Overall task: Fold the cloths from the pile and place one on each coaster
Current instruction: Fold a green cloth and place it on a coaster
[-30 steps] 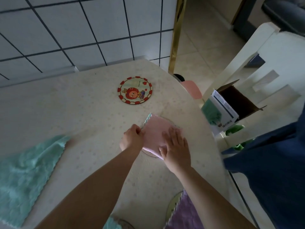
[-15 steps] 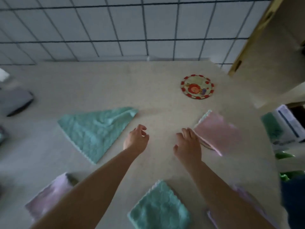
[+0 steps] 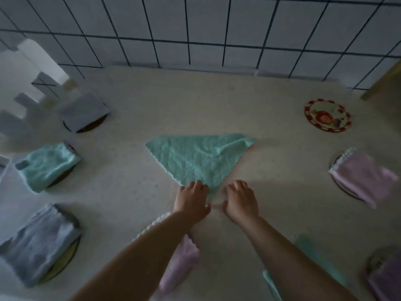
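The green cloth (image 3: 199, 157) lay flat mid-table (image 3: 271, 101), its near corner under the left hand (image 3: 192, 199), fingers curled on it. The right hand (image 3: 239, 200) hovered just beside, fingers loosely bent, holding nothing.

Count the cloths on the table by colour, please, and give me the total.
Green cloths: 3
Grey cloths: 2
Pink or lilac cloths: 3
Total: 8
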